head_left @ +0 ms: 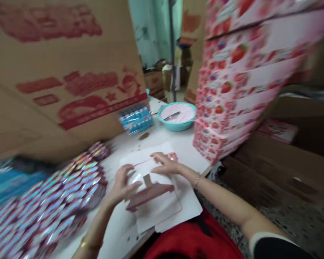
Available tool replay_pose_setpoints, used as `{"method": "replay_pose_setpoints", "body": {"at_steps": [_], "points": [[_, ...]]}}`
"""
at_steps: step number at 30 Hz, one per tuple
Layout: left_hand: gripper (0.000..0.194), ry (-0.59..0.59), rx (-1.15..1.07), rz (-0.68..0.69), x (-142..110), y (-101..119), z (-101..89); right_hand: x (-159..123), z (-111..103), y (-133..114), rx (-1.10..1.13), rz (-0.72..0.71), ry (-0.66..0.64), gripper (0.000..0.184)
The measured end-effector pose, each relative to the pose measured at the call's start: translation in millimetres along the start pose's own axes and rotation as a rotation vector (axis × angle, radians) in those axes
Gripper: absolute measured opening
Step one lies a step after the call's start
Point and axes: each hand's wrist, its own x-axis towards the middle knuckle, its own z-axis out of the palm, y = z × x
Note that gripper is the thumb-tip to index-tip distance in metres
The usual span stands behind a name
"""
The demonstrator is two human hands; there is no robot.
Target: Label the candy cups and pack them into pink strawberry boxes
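The picture is smeared by motion. My left hand (122, 185) rests with curled fingers on the left side of a flat white package card (162, 201) that lies on the white table (178, 144). My right hand (166, 164) lies on the card's upper edge, fingers bent down onto it. A pink-red folded strip (148, 194) lies across the card between my hands. A clear plastic sheet seems to cover the card.
A heap of shiny holographic packets (56, 201) fills the table's left. A teal bowl (176, 117) and blue packets (136, 118) stand at the back. Big cardboard boxes (56, 72) rise on the left; stacked pink strawberry-print cartons (240, 79) stand on the right.
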Motion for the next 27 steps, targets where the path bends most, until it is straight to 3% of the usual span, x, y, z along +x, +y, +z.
{"method": "replay_pose_setpoints", "body": {"at_steps": [2, 4, 7, 10, 13, 16, 18, 20, 24, 27], "points": [[0.084, -0.045, 0.079, 0.032, -30.1, -8.0, 6.0, -14.2, 4.0, 3.4, -0.251, 0.037, -0.072, 0.070], [0.100, -0.057, 0.183, 0.014, -43.9, -5.2, 15.4, -21.5, 15.3, 1.6, -0.489, 0.091, -0.108, 0.085], [0.104, -0.094, 0.296, -0.042, -46.1, 4.1, 22.8, -21.9, 38.4, -3.8, -0.767, 0.164, -0.105, 0.099], [0.106, -0.106, 0.300, -0.038, -44.9, 7.4, 21.9, -17.5, 47.6, -5.2, -0.881, 0.184, -0.062, 0.104], [0.106, -0.027, 0.165, -0.089, -46.9, 4.4, 23.4, -23.0, 32.1, -6.8, -0.754, 0.149, -0.122, 0.101], [0.107, 0.085, -0.045, -0.188, -49.5, 0.7, 29.0, -43.4, 10.5, -10.5, -0.502, 0.092, -0.263, 0.090], [0.105, 0.110, -0.189, -0.213, -51.0, -1.7, 29.8, -59.2, 6.1, -12.0, -0.363, 0.078, -0.292, 0.093], [0.102, 0.091, -0.325, -0.185, -54.1, -4.6, 26.0, -71.2, 12.8, -11.6, -0.244, 0.103, -0.179, 0.096], [0.103, 0.001, -0.571, -0.047, -66.9, -8.0, 16.2, -74.4, 39.5, -6.8, -0.088, 0.193, 0.177, 0.084], [0.112, 0.056, -0.529, -0.148, -74.6, -2.5, 22.3, -64.0, 49.0, -2.6, -0.121, 0.275, 0.240, 0.091]]}}
